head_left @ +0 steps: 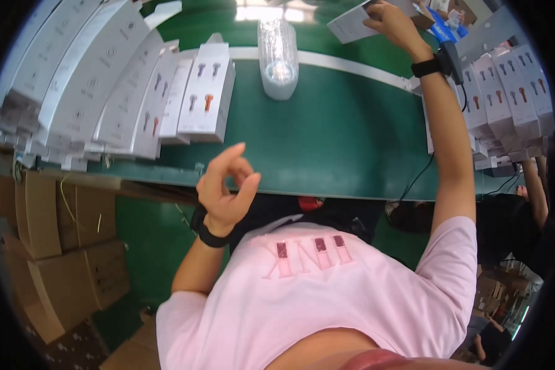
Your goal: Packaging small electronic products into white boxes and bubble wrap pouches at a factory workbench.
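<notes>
White box (349, 26): in the head view, it is at the far side, beyond the white strip (342, 63) of the green table (327, 148).
Long axis: it seems to go left to right, rising a little toward the right; one end is covered.
Right hand (391, 24): it is the nearer one, with fingers bent upon the box; most of the box reaches leftward from them.
Left hand (225, 194): empty, half curled, thumb and forefinger apart, well away from the box, near the front edge.
Clear plastic bundle (279, 65): between the left cartons (205, 98) and the right arm.
</notes>
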`<state>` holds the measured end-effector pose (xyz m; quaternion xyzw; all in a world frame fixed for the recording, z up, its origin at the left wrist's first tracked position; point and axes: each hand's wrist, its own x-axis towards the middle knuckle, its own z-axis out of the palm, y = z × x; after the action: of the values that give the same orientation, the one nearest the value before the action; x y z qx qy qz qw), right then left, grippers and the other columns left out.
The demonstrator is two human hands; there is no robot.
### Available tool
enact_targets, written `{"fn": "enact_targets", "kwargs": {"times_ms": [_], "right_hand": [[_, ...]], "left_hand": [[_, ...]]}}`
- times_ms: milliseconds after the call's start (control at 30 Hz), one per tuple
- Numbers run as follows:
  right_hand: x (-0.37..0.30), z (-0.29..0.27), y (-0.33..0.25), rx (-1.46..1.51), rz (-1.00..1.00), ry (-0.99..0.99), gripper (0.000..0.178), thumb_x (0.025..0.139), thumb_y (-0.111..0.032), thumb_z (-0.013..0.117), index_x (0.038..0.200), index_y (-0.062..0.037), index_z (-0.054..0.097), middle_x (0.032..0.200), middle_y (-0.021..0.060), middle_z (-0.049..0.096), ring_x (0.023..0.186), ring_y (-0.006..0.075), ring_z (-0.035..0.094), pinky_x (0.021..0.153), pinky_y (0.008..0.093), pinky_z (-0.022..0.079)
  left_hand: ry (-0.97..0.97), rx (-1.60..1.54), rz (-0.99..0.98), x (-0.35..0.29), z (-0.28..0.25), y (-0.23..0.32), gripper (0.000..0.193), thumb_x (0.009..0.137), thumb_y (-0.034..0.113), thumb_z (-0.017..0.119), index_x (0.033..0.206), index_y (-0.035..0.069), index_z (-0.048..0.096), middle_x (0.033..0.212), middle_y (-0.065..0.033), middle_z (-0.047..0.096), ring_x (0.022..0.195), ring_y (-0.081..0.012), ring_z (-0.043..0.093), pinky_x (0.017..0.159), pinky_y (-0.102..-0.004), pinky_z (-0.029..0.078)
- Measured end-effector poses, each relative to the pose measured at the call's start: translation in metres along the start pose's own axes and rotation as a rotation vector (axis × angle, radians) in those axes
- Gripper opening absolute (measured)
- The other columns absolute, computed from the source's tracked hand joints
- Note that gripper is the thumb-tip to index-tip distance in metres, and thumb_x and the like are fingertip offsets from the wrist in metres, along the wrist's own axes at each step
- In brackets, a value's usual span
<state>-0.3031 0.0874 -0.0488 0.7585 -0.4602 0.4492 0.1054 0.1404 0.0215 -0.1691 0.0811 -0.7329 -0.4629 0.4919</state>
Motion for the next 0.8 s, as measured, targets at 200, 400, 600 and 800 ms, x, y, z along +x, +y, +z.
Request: {"fn": "enact_targets", "kwargs": {"times_ms": [200,400,600,800], "right_hand": [[0.006,-0.035,-0.058,-0.826,0.532,-0.097,0.031,0.095,-0.027,0.053,0.086,0.0003,0.063,0.081,0.0191,0.065,0.077,0.0324,0.065,0.067,0.0431,0.047],[-0.036,-0.026,-0.091,0.338,1.179,0.339,0.021,0.091,-0.024,0.064,0.101,-0.0063,0.064,0.089,0.0033,0.068,0.069,0.0136,0.065,0.056,0.027,0.048],[-0.131,0.017,-0.088,1.138,1.461,0.513,0.013,0.096,-0.022,0.055,0.098,-0.0122,0.063,0.073,-0.0018,0.061,0.048,0.0081,0.047,0.036,0.0197,0.029],[-0.094,0.013,-0.106,0.447,1.281,0.018,0.038,0.099,-0.035,0.055,0.086,-0.0022,0.07,0.067,-0.0025,0.061,0.056,0.0055,0.054,0.048,0.0216,0.037]], "left_hand": [[-0.084,0.477,0.022,0.07,0.049,0.02,0.095,0.073,0.033,0.084,0.142,-0.009,0.034,0.111,-0.0228,0.061,0.093,-0.0298,0.062,0.082,-0.0366,0.051],[-0.253,0.927,-0.366,0.134,0.089,-0.067,0.107,0.066,0.056,0.08,0.135,-0.014,0.035,0.105,-0.0294,0.063,0.099,-0.042,0.063,0.085,-0.0455,0.051],[-0.132,0.555,-0.051,0.11,0.079,-0.053,0.057,0.072,0.018,0.072,0.121,-0.004,0.055,0.108,-0.0223,0.063,0.104,-0.038,0.061,0.09,-0.0418,0.049],[-0.086,0.43,0.209,0.082,0.036,0.02,0.069,0.069,-0.001,0.077,0.132,0.001,0.049,0.122,-0.015,0.055,0.112,-0.0299,0.055,0.095,-0.0363,0.045]]}}
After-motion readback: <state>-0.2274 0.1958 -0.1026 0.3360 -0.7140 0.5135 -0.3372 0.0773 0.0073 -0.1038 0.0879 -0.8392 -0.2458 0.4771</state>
